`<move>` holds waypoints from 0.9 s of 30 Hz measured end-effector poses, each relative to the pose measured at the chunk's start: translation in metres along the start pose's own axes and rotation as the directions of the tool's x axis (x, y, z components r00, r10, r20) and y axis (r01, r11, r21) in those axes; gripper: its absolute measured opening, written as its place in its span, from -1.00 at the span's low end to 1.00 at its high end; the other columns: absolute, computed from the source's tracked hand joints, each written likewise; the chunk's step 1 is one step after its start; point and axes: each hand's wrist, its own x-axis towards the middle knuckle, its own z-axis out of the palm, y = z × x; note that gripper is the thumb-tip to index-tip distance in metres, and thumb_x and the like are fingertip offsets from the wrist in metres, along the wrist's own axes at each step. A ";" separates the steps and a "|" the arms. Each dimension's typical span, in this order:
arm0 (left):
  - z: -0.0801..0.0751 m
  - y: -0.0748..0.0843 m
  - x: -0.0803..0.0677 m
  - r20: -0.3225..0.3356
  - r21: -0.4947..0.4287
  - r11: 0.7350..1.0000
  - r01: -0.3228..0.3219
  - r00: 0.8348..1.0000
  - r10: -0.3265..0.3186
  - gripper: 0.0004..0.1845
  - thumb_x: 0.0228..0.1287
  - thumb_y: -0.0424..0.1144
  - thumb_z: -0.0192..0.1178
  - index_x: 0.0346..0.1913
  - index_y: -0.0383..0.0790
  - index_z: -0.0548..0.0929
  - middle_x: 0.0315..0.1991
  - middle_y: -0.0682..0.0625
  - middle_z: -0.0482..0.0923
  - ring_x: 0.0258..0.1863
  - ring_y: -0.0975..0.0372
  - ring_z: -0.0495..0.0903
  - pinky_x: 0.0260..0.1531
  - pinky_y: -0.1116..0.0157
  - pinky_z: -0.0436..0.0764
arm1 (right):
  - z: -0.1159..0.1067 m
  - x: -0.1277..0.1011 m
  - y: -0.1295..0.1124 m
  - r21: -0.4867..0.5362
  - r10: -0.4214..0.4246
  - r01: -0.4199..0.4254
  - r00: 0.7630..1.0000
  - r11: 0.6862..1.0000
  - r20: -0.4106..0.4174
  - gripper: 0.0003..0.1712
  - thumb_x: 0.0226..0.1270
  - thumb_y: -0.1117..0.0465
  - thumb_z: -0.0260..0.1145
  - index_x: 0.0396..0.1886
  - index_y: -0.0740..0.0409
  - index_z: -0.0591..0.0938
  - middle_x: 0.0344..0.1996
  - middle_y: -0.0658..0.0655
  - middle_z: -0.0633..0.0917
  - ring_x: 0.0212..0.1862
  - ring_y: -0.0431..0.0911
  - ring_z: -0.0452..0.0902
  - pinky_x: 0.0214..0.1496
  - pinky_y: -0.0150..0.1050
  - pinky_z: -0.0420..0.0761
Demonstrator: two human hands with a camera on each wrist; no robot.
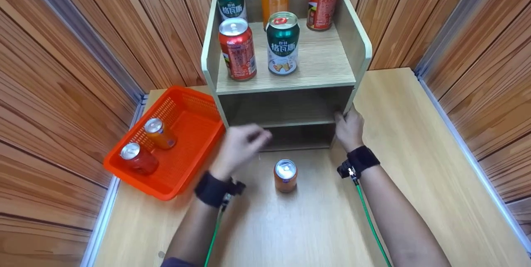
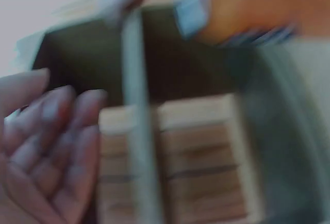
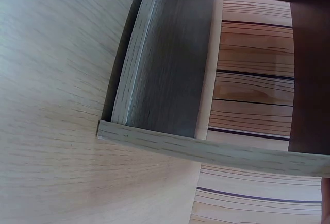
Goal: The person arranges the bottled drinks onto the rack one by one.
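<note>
A staged test booth is showing here: wood-slat walls (image 1: 83, 64) are closing in a small table (image 1: 415, 167), with a shelf (image 1: 290, 80) of cans at upper centre and wrist cameras (image 1: 348, 171) trailing green cables.

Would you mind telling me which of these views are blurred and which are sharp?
Head view: mostly sharp, only the left hand smeared by motion. Left wrist view: blurred throughout, the fingers and the shelf unit soft. Right wrist view: crisp, wood grain clear on the shelf unit.

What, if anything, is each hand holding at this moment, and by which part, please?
The right hand grips the wooden shelf unit at its right side panel's front edge. The left hand, blurred, holds nothing; the orange can stands free.
</note>
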 end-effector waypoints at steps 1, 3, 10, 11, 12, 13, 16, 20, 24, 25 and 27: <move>-0.010 0.000 0.004 -0.102 0.009 0.998 -0.057 0.993 0.057 -0.87 0.27 -0.19 0.31 -0.34 -0.17 0.74 -0.44 0.11 0.68 -0.50 0.33 0.57 -0.44 0.36 0.57 | 0.000 0.000 0.000 0.000 -0.005 0.005 1.000 1.000 -0.005 -0.83 0.15 0.32 0.17 -0.29 0.34 0.56 -0.29 0.36 0.69 -0.15 0.27 0.58 -0.13 0.16 0.45; -0.028 -0.001 0.009 -0.287 0.046 0.991 -0.129 0.948 0.137 -0.89 0.21 -0.26 0.35 -0.42 -0.21 0.73 -0.47 0.06 0.67 -0.52 0.28 0.59 -0.45 0.34 0.58 | 0.000 0.000 0.001 0.000 -0.009 0.009 1.000 1.000 -0.012 -0.83 0.14 0.32 0.18 -0.29 0.34 0.57 -0.29 0.36 0.70 -0.16 0.28 0.58 -0.13 0.16 0.45; -0.063 -0.018 0.012 -0.586 0.112 0.994 -0.005 0.807 0.070 -0.83 0.13 -0.27 0.42 -0.39 -0.27 0.63 -0.47 0.02 0.59 -0.48 0.19 0.56 -0.40 0.28 0.57 | 0.001 0.001 0.000 0.006 0.009 -0.009 1.000 1.000 0.003 -0.78 0.19 0.28 0.19 -0.22 0.35 0.58 -0.20 0.38 0.69 -0.07 0.27 0.58 -0.05 0.14 0.44; -0.064 -0.021 0.012 -0.596 0.114 0.993 0.031 0.802 0.043 -0.80 0.14 -0.25 0.42 -0.33 -0.28 0.62 -0.42 0.00 0.58 -0.43 0.19 0.57 -0.38 0.28 0.59 | 0.001 0.001 -0.001 0.005 0.012 -0.012 1.000 1.000 0.002 -0.78 0.20 0.28 0.19 -0.21 0.34 0.58 -0.19 0.37 0.69 -0.07 0.27 0.58 -0.05 0.14 0.44; -0.064 -0.024 0.012 -0.599 0.114 0.992 0.062 0.801 0.018 -0.76 0.14 -0.23 0.41 -0.26 -0.30 0.61 -0.37 -0.03 0.58 -0.38 0.20 0.58 -0.35 0.28 0.61 | 0.001 0.001 -0.001 0.005 0.011 -0.011 1.000 1.000 0.001 -0.77 0.21 0.28 0.19 -0.20 0.34 0.59 -0.19 0.37 0.69 -0.06 0.27 0.58 -0.05 0.14 0.44; -0.063 -0.027 0.012 -0.598 0.113 0.990 0.087 0.801 -0.002 -0.71 0.15 -0.21 0.41 -0.19 -0.32 0.60 -0.31 -0.06 0.59 -0.32 0.20 0.59 -0.32 0.27 0.62 | 0.000 0.001 -0.001 0.005 0.012 -0.012 1.000 1.000 0.000 -0.78 0.21 0.29 0.19 -0.20 0.34 0.59 -0.19 0.37 0.69 -0.07 0.26 0.58 -0.05 0.14 0.44; -0.055 -0.035 0.012 -0.577 0.116 0.983 0.145 0.815 -0.052 -0.53 0.17 -0.19 0.39 0.08 -0.34 0.53 -0.07 -0.13 0.59 -0.17 0.17 0.61 -0.23 0.23 0.65 | 0.000 0.001 0.000 0.003 0.007 -0.007 1.000 1.000 -0.007 -0.76 0.20 0.30 0.20 -0.17 0.34 0.60 -0.17 0.36 0.70 -0.06 0.26 0.58 -0.04 0.14 0.45; -0.042 -0.044 0.010 -0.540 0.154 0.966 0.207 0.837 -0.093 -0.32 0.20 -0.21 0.36 0.34 -0.32 0.36 0.16 -0.16 0.53 -0.13 0.09 0.64 -0.15 0.19 0.64 | 0.000 0.001 -0.001 0.004 0.016 -0.016 1.000 1.000 -0.001 -0.75 0.24 0.26 0.21 -0.15 0.34 0.60 -0.16 0.37 0.69 -0.05 0.26 0.58 -0.03 0.14 0.44; -0.032 -0.049 0.008 -0.521 0.226 0.939 0.258 0.847 -0.107 -0.23 0.23 -0.22 0.34 0.44 -0.27 0.23 0.13 -0.20 0.55 -0.36 0.02 0.64 -0.28 0.18 0.66 | 0.001 0.000 -0.002 0.003 0.030 -0.030 1.000 1.000 0.010 -0.77 0.23 0.28 0.20 -0.19 0.36 0.59 -0.20 0.38 0.69 -0.10 0.26 0.57 -0.06 0.14 0.43; -0.031 -0.050 0.008 -0.516 0.249 0.932 0.263 0.851 -0.103 -0.23 0.25 -0.21 0.33 0.45 -0.28 0.21 0.11 -0.21 0.56 -0.40 0.01 0.64 -0.32 0.17 0.66 | 0.001 0.000 -0.002 0.002 0.030 -0.030 0.999 1.000 0.011 -0.78 0.22 0.29 0.19 -0.19 0.36 0.59 -0.20 0.38 0.69 -0.10 0.25 0.57 -0.07 0.14 0.43; -0.028 -0.051 0.008 -0.509 0.289 0.920 0.266 0.856 -0.087 -0.26 0.27 -0.20 0.30 0.43 -0.30 0.22 0.02 -0.24 0.60 -0.49 -0.02 0.61 -0.39 0.14 0.66 | 0.000 0.000 -0.002 0.007 0.036 -0.036 0.999 0.999 0.016 -0.78 0.22 0.31 0.19 -0.20 0.37 0.58 -0.21 0.37 0.69 -0.10 0.23 0.57 -0.08 0.13 0.43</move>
